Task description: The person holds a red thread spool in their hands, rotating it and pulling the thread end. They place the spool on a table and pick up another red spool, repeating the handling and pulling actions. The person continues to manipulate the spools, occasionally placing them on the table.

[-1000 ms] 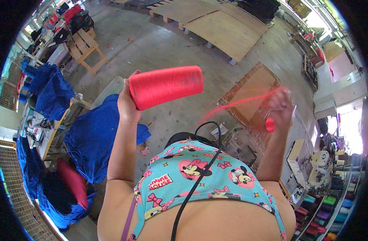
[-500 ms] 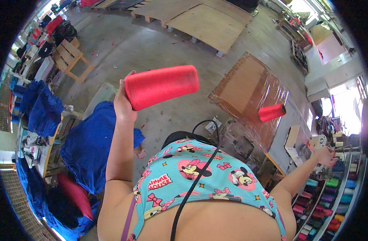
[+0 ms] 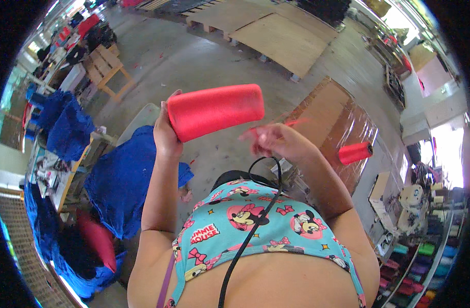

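My left hand (image 3: 168, 134) is closed around one end of a big red cone of thread (image 3: 217, 111), which lies nearly level in front of me. The palm and some fingers are hidden by the cone. Just below the cone's right end is my right hand (image 3: 273, 139), apart from it as far as I can see. Motion smears its fingers, so their pose is unclear. A blurred red streak (image 3: 298, 122) shows beside the right wrist. Farther right, a smaller red spool of thread (image 3: 355, 153) rests on the plastic-wrapped tabletop.
A plastic-wrapped brown board (image 3: 317, 110) covers the table at right. Racks of colored spools (image 3: 425, 262) stand at lower right. Blue fabric (image 3: 119, 179) is heaped at left, near a wooden chair (image 3: 108, 69). Wooden pallets (image 3: 286, 41) lie on the far floor.
My right hand has swung in from the rack side at far right to just below the cone. My left hand still holds the cone in nearly the same place.
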Demonstrator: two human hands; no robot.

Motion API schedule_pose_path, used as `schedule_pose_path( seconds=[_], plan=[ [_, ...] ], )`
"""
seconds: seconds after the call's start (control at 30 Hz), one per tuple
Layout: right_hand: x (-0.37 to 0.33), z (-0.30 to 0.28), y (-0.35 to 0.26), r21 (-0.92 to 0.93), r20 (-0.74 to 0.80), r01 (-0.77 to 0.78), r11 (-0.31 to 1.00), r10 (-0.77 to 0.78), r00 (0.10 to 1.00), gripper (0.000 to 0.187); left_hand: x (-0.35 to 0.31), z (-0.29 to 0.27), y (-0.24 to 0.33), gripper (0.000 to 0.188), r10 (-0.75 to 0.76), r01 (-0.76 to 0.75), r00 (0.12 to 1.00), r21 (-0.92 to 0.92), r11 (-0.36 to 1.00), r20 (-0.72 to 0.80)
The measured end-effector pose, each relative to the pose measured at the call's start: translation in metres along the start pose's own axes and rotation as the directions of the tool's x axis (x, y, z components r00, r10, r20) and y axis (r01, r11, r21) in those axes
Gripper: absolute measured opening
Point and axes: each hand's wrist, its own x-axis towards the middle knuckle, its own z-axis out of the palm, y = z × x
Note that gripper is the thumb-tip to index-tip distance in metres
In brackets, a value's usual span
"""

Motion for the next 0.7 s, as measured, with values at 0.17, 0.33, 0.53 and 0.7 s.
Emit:
schedule_pose_path(
  seconds=[0.17,0.33,0.53,0.7],
  plan=[
    [-0.003,0.001,-0.017,0.464,-0.346,0.159,0.872,0.014,0.938,0.023,-0.02,-0.009,0.014,0.045,0.067,-0.065,0.992,0.019,0.998,-0.106],
    [-0.081,-0.127,0.021,0.754,-0.459,0.495,0.432,-0.193,0.867,0.01,-0.017,-0.02,0.016,0.045,0.061,-0.065,0.993,-0.032,0.997,-0.104],
    [-0.284,-0.233,0.066,0.562,-0.822,0.776,0.288,0.088,0.563,0.015,-0.013,-0.021,0.016,0.045,0.051,-0.053,0.992,-0.017,0.998,-0.114],
    [-0.542,-0.268,0.096,-0.23,-0.96,0.082,0.97,-0.212,-0.182,0.024,0.019,-0.032,-0.008,0.045,-0.043,0.04,0.999,-0.093,0.995,-0.033]
  ],
)
